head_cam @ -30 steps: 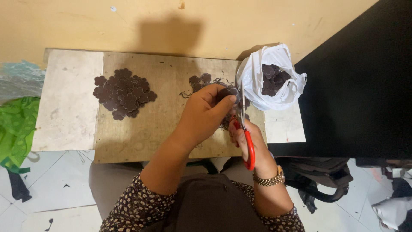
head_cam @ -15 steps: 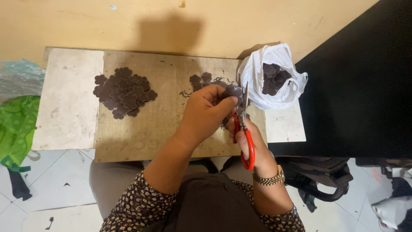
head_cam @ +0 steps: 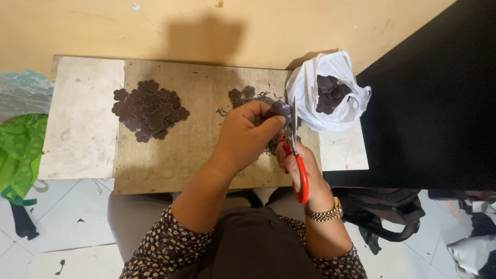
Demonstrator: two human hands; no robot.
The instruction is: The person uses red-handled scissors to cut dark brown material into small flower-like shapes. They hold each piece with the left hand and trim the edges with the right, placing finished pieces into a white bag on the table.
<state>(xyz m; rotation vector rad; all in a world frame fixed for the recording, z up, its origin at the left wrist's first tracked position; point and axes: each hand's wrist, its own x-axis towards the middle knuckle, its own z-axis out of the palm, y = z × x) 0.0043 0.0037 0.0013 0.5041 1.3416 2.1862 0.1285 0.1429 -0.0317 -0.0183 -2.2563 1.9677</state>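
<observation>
A: Left hand (head_cam: pixel 247 135), centre of frame: fingers pinched narrow on a dark brown flower-shaped cutout (head_cam: pixel 281 109), held up off the table (head_cam: pixel 82 129) so the blades can get round its edge.

B: Right hand (head_cam: pixel 305 170), lower right of centre: fingers threaded through the loops of red-handled scissors (head_cam: pixel 295 150), blades pointing to the top of the frame, tips just beside the held cutout. Blades open or closed: cannot tell, too thin at this angle.

A: Counts. Hands: two. Scissors: one pair. Gold-coloured wristwatch (head_cam: pixel 323 214) on the right wrist: one.

B: White plastic bag (head_cam: pixel 330 90), upper right: one, mouth rolled open, dark pieces inside, set just beside the scissors hand, likely for easy reach.

A: Heaps on the table: two. Large pile of dark brown cutouts (head_cam: pixel 150 109), left of centre, well apart from the cutting, likely kept separate on purpose. Small scatter of cutouts and curly trimmings (head_cam: pixel 243 98), just above the left hand, partly hidden by it.

B: Individual cutouts: too many and too overlapped to count.

A: Green patterned cloth (head_cam: pixel 18 150), left edge, off the table: one.
</observation>
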